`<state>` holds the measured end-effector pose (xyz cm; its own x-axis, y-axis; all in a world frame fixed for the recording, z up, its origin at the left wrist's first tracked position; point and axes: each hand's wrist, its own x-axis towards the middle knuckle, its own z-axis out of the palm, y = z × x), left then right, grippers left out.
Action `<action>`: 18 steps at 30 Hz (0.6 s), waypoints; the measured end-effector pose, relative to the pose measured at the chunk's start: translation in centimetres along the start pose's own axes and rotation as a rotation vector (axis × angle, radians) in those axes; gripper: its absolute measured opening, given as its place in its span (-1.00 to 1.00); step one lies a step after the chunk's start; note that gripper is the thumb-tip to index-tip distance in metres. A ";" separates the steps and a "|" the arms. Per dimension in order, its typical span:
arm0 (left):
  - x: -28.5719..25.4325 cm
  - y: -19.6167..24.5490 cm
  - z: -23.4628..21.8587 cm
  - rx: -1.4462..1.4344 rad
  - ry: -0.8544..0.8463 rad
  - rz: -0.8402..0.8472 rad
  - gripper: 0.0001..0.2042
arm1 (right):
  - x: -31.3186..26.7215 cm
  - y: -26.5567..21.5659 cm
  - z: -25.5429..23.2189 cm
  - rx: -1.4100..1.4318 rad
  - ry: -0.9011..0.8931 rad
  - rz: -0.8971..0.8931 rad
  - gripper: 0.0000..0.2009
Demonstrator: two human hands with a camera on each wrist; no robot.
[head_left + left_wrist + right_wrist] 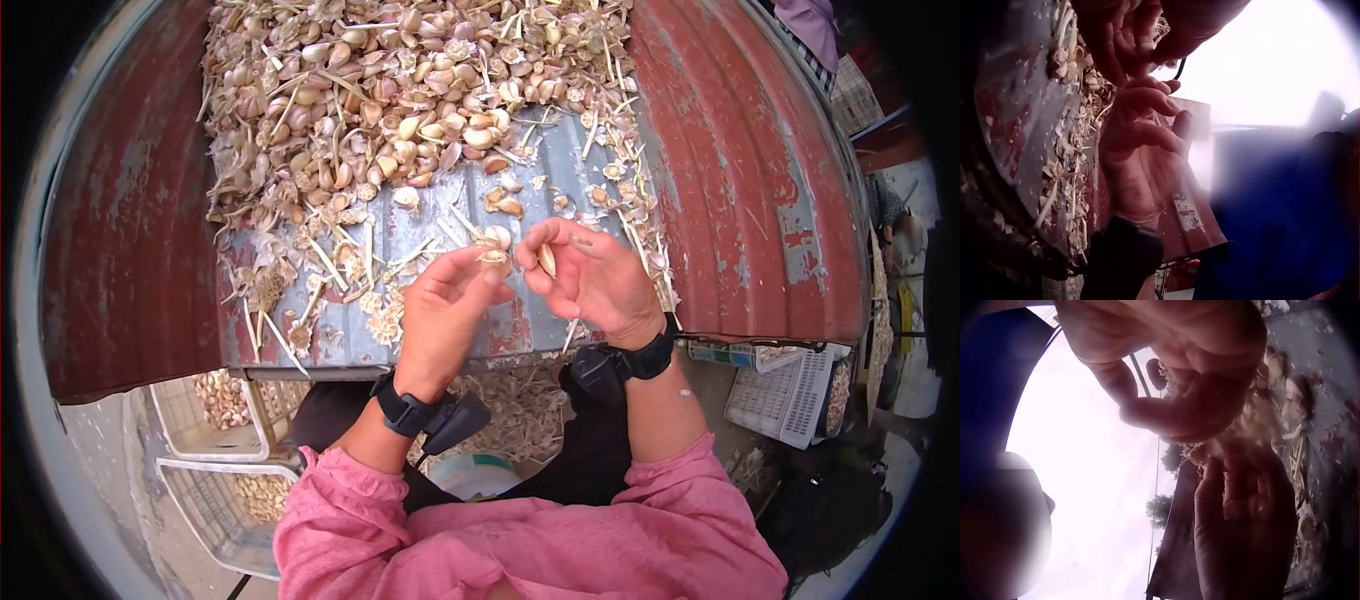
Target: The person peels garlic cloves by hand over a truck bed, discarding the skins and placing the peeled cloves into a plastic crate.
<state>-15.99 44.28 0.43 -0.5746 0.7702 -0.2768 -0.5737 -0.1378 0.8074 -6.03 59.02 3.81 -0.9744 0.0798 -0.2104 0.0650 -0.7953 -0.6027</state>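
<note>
In the head view the left hand [447, 310] pinches a pale garlic piece with a root end [493, 257] between thumb and index finger. Close to its right, the right hand [600, 280] has curled fingers round a single garlic clove [546, 262]. The two hands nearly meet above the metal sheet [510, 330]. The left wrist view shows the right hand [1141, 150] below the left hand [1154, 31]. In the right wrist view the left hand [1244, 525] is low, its fingertips near the right hand [1172, 362].
A large heap of garlic cloves [380, 110] covers the far part of the sheet, with stalks and skins scattered nearer. Red corrugated panels [750, 170] stand at both sides. Crates [215, 520] sit lower left, another crate [780, 395] lower right, and a bucket [474, 476] between the legs.
</note>
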 end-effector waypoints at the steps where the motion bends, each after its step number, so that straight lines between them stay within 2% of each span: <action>1: 0.0 0.0 0.0 -0.002 0.005 -0.001 -0.74 | 0.0 0.0 0.0 0.101 -0.019 0.007 -0.68; 2: 0.0 0.1 -0.1 0.003 -0.011 -0.044 -0.74 | 0.3 0.4 0.2 0.102 -0.020 0.012 -0.68; 4: -0.1 0.1 0.1 0.007 -0.028 -0.089 -0.75 | 0.8 1.5 1.2 -0.862 0.230 -0.346 -0.76; 5: -0.1 0.0 0.2 -0.008 -0.057 -0.065 -0.76 | 0.8 1.8 1.5 -1.115 0.309 -0.348 -0.83; 6: -0.3 -0.1 0.3 -0.022 -0.087 -0.042 -0.77 | 1.1 2.0 1.5 -1.114 0.310 -0.346 -0.83; 8: -0.5 -0.7 0.3 -0.008 -0.084 0.014 -0.77 | 1.5 2.5 1.5 -1.424 0.290 -0.629 -0.92; 10: -0.8 -0.9 0.3 0.011 -0.078 0.080 -0.78 | 1.7 2.9 1.6 -1.469 0.314 -0.644 -0.92; 12: -1.3 -1.0 0.7 0.065 -0.131 0.073 -0.78 | 1.4 2.9 0.5 -1.099 0.430 -0.382 -0.87; 13: -1.1 -0.8 0.7 0.055 -0.146 0.060 -0.77 | 1.1 2.2 0.3 -1.100 0.431 -0.384 -0.87; 15: -0.7 -0.7 0.9 -0.002 -0.119 0.073 -0.75 | 0.6 0.5 0.3 -0.546 0.492 -0.108 -0.77; 16: -0.6 -0.7 1.0 -0.063 -0.081 0.082 -0.74 | 0.4 0.2 0.3 -0.552 0.489 -0.106 -0.77; 18: -0.5 -0.7 0.9 -0.075 -0.080 0.089 -0.73 | 0.3 -0.1 0.5 -0.944 0.613 -0.266 -0.73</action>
<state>-14.82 44.56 0.46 -0.5788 0.7994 -0.1609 -0.5663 -0.2520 0.7847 -6.47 58.78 4.19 -0.7301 0.6611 -0.1727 0.2602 0.0353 -0.9649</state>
